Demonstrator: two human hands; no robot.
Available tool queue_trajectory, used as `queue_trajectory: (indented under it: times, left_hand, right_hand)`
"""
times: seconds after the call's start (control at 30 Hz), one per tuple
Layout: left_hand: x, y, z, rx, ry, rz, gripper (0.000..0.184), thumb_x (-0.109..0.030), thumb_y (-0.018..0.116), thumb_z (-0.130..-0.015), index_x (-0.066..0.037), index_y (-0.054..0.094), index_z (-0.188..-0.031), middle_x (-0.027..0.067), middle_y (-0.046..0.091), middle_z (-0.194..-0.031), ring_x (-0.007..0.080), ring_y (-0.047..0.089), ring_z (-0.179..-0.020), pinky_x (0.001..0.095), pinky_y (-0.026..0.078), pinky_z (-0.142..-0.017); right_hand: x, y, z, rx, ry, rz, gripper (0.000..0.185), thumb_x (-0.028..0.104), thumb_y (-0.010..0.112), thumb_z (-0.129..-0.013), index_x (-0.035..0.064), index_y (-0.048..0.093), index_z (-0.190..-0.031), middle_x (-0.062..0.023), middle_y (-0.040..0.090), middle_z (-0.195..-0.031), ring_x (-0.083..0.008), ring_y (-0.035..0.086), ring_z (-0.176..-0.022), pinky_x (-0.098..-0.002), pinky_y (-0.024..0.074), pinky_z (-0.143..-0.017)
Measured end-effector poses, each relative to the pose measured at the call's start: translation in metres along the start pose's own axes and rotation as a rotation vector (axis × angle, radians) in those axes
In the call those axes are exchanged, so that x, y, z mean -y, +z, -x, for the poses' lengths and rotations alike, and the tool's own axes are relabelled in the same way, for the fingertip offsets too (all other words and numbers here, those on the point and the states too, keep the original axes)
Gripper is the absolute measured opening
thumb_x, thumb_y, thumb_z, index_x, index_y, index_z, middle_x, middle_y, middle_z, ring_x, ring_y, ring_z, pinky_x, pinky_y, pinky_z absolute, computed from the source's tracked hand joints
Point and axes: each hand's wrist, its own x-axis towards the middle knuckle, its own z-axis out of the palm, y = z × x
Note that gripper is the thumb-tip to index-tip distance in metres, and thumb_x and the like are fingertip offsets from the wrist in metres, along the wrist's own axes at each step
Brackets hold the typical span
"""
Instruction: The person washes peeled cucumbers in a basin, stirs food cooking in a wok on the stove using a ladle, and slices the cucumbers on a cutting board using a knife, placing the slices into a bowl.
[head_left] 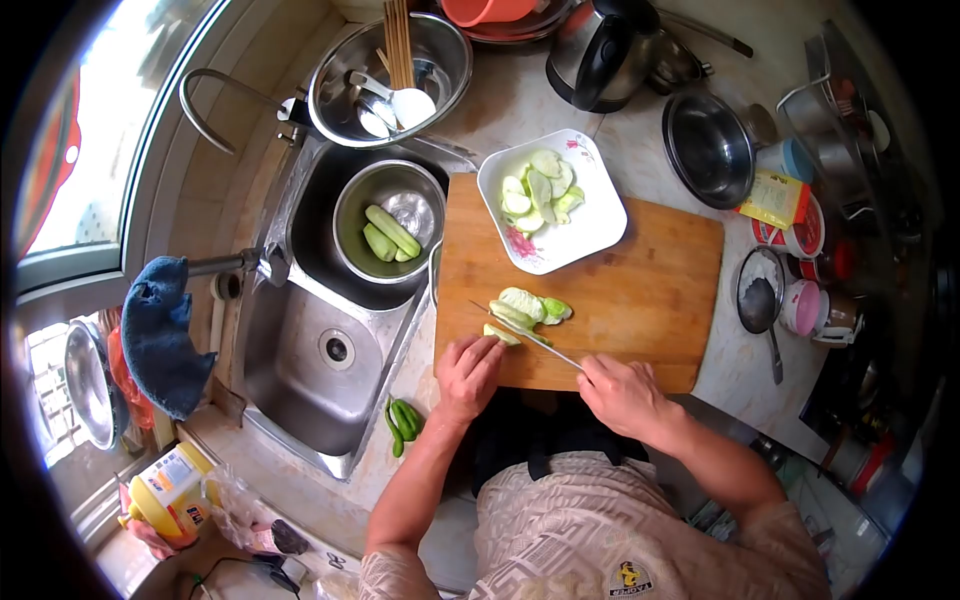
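Far out left of the hands, a yellow bottle (172, 490) carries a printed label, too small to read. Coming across now, the left hand (468, 378) has its fingers bunched on a gourd piece (503, 336), pinning it to the cutting board (655, 300). And here's the key line: that piece lies just right of the left fingertips, long axis slanting down toward the right hand (622, 392), near-parallel to the knife (545, 346) just beyond it. Left hand is nearer, touching; the right, apart from it, wraps the knife's handle. Past the blade sit gourd slices (530, 306). Below the right hand, a shirt badge (630, 577) shows lettering, seemingly ending "PER". Well right, a yellow packet (772, 197) bears unreadable print.
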Motion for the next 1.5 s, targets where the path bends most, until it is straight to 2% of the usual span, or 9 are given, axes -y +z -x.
queue_trajectory:
  times: [0.43,0.53,0.63,0.73,0.97,1.2,1.5]
  left_hand:
    - [0.006,-0.008,-0.01,0.068,0.036,0.025,0.024,0.001,0.076,-0.071,-0.001,0.07,-0.094,0.0114,0.07,-0.097,0.029,0.067,-0.086,0.0392,0.055,-0.071]
    - [0.006,-0.009,-0.009,0.077,0.043,0.028,0.024,0.001,0.076,-0.07,-0.001,0.07,-0.094,0.0117,0.07,-0.097,0.0292,0.067,-0.086,0.0392,0.055,-0.072]
    - [0.008,-0.005,-0.003,0.052,0.028,0.03,0.028,0.001,0.075,-0.069,-0.001,0.071,-0.096,0.0117,0.07,-0.099,0.0295,0.067,-0.086,0.039,0.056,-0.072]
    - [0.008,-0.005,0.001,0.051,-0.009,0.03,0.031,0.002,0.075,-0.068,-0.001,0.072,-0.099,0.0112,0.07,-0.101,0.0297,0.066,-0.087,0.0383,0.056,-0.072]
    - [0.01,0.001,0.013,-0.003,-0.047,0.054,0.035,0.004,0.076,-0.07,-0.002,0.072,-0.103,0.0107,0.07,-0.103,0.0301,0.067,-0.089,0.0376,0.056,-0.072]
    - [0.013,0.001,0.013,-0.057,-0.048,0.049,0.034,0.005,0.077,-0.069,-0.001,0.072,-0.102,0.012,0.07,-0.102,0.0312,0.068,-0.088,0.0381,0.057,-0.072]
    - [0.015,-0.004,0.008,-0.02,-0.04,0.076,0.031,0.004,0.076,-0.069,0.001,0.071,-0.099,0.0131,0.07,-0.101,0.031,0.068,-0.088,0.0385,0.057,-0.074]
  right_hand:
    - [0.021,-0.026,0.029,0.049,-0.021,0.145,0.015,0.019,0.064,-0.096,0.0084,0.055,-0.09,-0.0122,0.058,-0.073,-0.0354,0.065,-0.058,-0.0494,0.0483,-0.05]
    - [0.022,-0.024,0.032,0.119,0.042,0.145,0.015,0.022,0.065,-0.096,0.0095,0.056,-0.095,-0.0117,0.061,-0.083,-0.0361,0.065,-0.064,-0.0519,0.0481,-0.059]
    - [0.019,-0.016,0.024,0.122,0.029,0.132,0.016,0.022,0.064,-0.096,0.0091,0.055,-0.094,-0.012,0.061,-0.081,-0.0374,0.065,-0.064,-0.052,0.0482,-0.059]
    - [0.01,0.003,0.006,0.066,-0.027,0.104,0.015,0.02,0.063,-0.096,0.0078,0.055,-0.092,-0.0134,0.061,-0.074,-0.0373,0.067,-0.062,-0.0512,0.0496,-0.053]
    - [0.0,0.017,-0.012,0.043,-0.012,-0.009,0.015,0.021,0.06,-0.098,0.0079,0.053,-0.093,-0.0152,0.064,-0.082,-0.0417,0.066,-0.067,-0.0547,0.0505,-0.061]
    - [0.016,-0.015,0.01,0.068,-0.036,0.1,0.016,0.022,0.063,-0.097,0.0088,0.055,-0.093,-0.0135,0.061,-0.078,-0.0385,0.066,-0.064,-0.0533,0.0498,-0.058]
    - [0.015,-0.014,0.019,0.068,-0.028,0.158,0.015,0.021,0.065,-0.096,0.0091,0.056,-0.093,-0.0127,0.061,-0.075,-0.037,0.066,-0.062,-0.0509,0.0514,-0.055]
